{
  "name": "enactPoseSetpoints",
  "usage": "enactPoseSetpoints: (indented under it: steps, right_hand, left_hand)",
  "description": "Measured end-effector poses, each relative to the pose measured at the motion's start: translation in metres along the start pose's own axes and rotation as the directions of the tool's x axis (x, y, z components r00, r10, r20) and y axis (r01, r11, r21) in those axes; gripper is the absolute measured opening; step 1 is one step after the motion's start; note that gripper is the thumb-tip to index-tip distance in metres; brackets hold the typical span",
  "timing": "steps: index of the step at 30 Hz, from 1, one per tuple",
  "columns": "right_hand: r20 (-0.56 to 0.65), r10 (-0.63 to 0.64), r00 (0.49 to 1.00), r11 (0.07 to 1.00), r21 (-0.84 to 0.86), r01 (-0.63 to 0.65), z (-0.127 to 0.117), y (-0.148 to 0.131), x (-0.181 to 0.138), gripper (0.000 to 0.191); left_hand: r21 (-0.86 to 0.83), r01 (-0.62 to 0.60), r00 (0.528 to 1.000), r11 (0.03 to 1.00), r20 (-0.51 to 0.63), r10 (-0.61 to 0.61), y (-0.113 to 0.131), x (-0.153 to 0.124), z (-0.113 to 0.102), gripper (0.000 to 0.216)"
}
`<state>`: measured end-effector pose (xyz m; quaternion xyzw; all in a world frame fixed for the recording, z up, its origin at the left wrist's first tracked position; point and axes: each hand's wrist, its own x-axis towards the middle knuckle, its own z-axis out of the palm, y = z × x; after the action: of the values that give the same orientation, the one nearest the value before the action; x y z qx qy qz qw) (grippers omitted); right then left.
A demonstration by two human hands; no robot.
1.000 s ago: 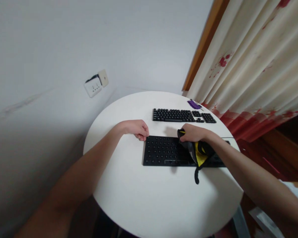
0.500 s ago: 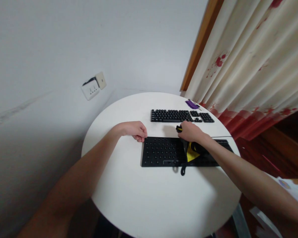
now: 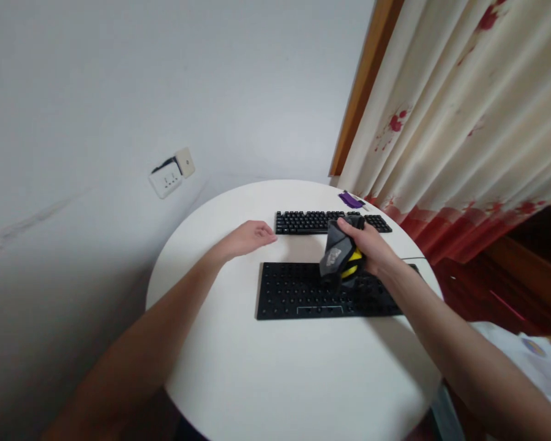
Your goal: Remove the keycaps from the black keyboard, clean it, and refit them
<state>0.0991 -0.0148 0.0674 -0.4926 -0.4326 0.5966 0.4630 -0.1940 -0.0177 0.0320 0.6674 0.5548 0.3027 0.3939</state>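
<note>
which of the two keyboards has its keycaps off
The near keyboard, under the right hand holding the cloth: bare studs show, while the far keyboard keeps its keys.

Soft, even, rather dim daylight filters through the curtain (image 3: pixel 463 122); faint shadows lie on the table (image 3: pixel 266 373). Edges bow with wide-angle distortion; near forearms blur.

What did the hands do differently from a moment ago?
The right hand lifted the grey and yellow cloth off the keyless black keyboard base and now holds it bunched above it. The left hand let go of the base's far left corner and moved up, fingers loose, over the white table. The base, the full keyboard behind it and the purple thing stayed put.
</note>
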Motion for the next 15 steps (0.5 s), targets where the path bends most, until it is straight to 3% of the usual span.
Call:
enactPoseSetpoints:
  steps: [2, 4, 9, 12, 15]
  right_hand:
    - [0.024, 0.011, 1.000, 0.985, 0.172, -0.015, 0.025, 0.013, -0.004, 0.032]
    - [0.059, 0.027, 0.998, 0.957, 0.288, -0.043, 0.048, 0.025, -0.008, 0.033]
    - [-0.048, -0.057, 0.997, 0.898, 0.434, 0.072, 0.075, 0.044, -0.012, 0.038]
    - [-0.077, -0.082, 0.994, 0.913, 0.395, 0.106, 0.070, 0.049, -0.008, 0.043]
    - [-0.088, -0.254, 0.963, 0.953, 0.144, 0.265, 0.058, 0.051, -0.002, 0.040]
  left_hand:
    - [-0.052, -0.161, 0.983, 0.986, -0.102, 0.155, 0.012, -0.002, 0.012, 0.038]
    - [-0.196, -0.204, 0.979, 0.959, -0.052, 0.198, 0.023, -0.007, 0.025, 0.043]
    - [-0.341, -0.027, 0.975, 0.940, 0.196, 0.099, 0.039, -0.023, 0.047, 0.057]
    - [-0.460, 0.033, 0.953, 0.887, 0.281, 0.110, 0.039, -0.024, 0.053, 0.060]
    - [-0.453, -0.011, 0.968, 0.891, 0.218, 0.123, 0.034, -0.020, 0.053, 0.057]
